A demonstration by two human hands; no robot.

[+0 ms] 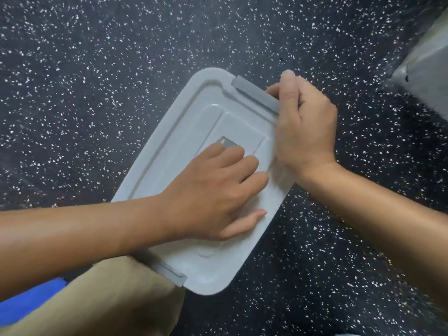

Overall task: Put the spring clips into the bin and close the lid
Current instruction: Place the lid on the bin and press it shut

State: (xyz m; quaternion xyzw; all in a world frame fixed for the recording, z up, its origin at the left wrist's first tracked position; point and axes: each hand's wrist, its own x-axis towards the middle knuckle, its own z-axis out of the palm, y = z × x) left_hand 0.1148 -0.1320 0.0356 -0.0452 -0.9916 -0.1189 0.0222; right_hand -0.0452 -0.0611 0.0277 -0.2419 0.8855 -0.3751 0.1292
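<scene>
A pale grey bin lid (169, 146) lies flat over the bin on the dark speckled floor, turned diagonally. My left hand (215, 190) rests palm down on the lid's middle, fingers spread. My right hand (305, 127) grips the grey latch (254, 93) at the lid's far right end, thumb up beside it. A second grey latch (173, 275) sits at the near end, folded against the lid's edge. The bin body and any spring clips are hidden under the lid.
My knee in tan trousers (109, 301) touches the lid's near corner, with a blue patch (31, 299) at lower left. A grey, crumpled object (426, 76) lies at the upper right. Black speckled floor (97, 69) surrounds the bin.
</scene>
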